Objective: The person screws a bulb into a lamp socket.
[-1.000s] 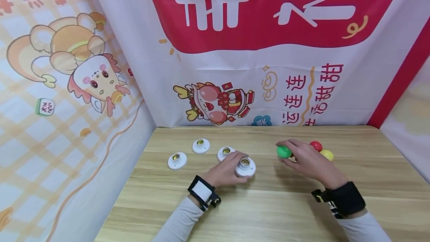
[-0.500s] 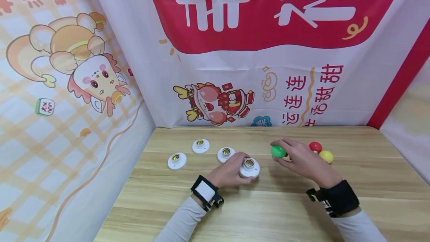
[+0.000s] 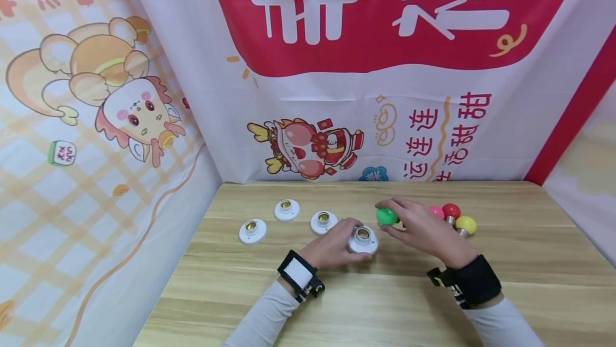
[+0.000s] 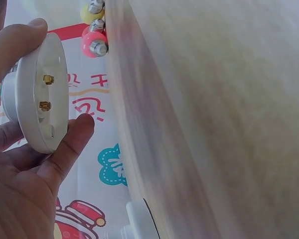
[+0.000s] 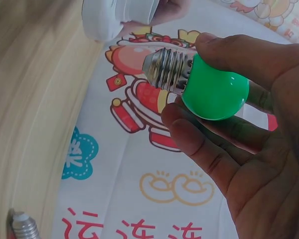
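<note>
My left hand [image 3: 334,246] grips a white round lamp holder [image 3: 369,248] by its rim, with the brass-lined socket facing up in the head view. Its hollow underside with two brass terminals shows in the left wrist view, off the wooden table. To the right, my right hand [image 3: 425,230] pinches a green light bulb [image 3: 386,216] by its globe between thumb and fingers. The bulb's metal screw base [image 5: 168,69] is bare in the right wrist view and points toward the lamp holder. Bulb and holder are apart, with a small gap between them.
Three more white lamp holders stand on the table [image 3: 337,304] at left: one in front [image 3: 252,231], one behind [image 3: 286,209], one near my left hand [image 3: 323,222]. Pink [image 3: 436,211], red [image 3: 451,210] and yellow [image 3: 466,224] bulbs lie at right. A printed cloth [image 3: 308,90] hangs behind.
My left hand has shifted right with the lamp holder. My right hand has come left with the green bulb, narrowing the gap and uncovering the pink bulb.
</note>
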`<state>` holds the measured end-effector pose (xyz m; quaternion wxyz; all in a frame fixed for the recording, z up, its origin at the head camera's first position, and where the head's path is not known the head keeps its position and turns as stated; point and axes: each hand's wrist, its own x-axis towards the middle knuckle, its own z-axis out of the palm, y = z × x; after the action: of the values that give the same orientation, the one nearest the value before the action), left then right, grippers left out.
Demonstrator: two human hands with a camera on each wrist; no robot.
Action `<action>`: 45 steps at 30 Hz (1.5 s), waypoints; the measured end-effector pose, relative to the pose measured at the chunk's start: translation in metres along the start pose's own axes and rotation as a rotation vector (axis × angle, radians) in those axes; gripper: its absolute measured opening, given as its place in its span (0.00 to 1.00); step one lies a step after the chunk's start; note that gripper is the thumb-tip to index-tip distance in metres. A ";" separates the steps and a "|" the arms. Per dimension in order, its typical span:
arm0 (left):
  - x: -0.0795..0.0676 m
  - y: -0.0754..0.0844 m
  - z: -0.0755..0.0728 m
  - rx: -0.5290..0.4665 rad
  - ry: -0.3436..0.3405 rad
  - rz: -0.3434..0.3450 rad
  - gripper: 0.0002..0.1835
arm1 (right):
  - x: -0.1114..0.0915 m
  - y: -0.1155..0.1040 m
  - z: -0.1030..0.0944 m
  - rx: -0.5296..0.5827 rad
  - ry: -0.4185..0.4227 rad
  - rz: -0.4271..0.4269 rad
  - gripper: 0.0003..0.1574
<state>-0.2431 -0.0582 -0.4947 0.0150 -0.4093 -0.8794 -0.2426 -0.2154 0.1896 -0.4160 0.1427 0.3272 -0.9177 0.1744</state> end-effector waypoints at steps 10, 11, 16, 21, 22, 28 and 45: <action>0.001 0.001 0.001 -0.026 -0.025 -0.017 0.41 | 0.006 -0.010 0.007 0.026 -0.008 -0.028 0.33; 0.001 0.001 0.001 -0.028 -0.029 -0.019 0.41 | 0.006 -0.011 0.008 0.033 -0.010 -0.033 0.33; 0.004 0.000 0.004 -0.056 -0.032 0.001 0.41 | 0.007 -0.015 0.011 0.040 -0.012 -0.054 0.31; 0.007 0.001 0.006 -0.085 -0.030 0.038 0.40 | 0.008 -0.016 0.014 0.039 0.005 -0.090 0.31; 0.007 0.001 0.006 -0.088 -0.030 0.040 0.40 | 0.008 -0.016 0.014 0.032 0.010 -0.099 0.31; 0.009 0.002 0.004 -0.084 -0.024 0.023 0.40 | 0.009 -0.017 0.017 0.037 0.014 -0.116 0.32; 0.012 0.002 0.007 -0.049 0.000 -0.001 0.42 | 0.006 -0.014 0.020 0.028 -0.030 -0.080 0.35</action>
<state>-0.2481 -0.0455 -0.4970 0.0049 -0.4090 -0.8735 -0.2640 -0.2135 0.1683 -0.4284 0.1309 0.3680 -0.9035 0.1765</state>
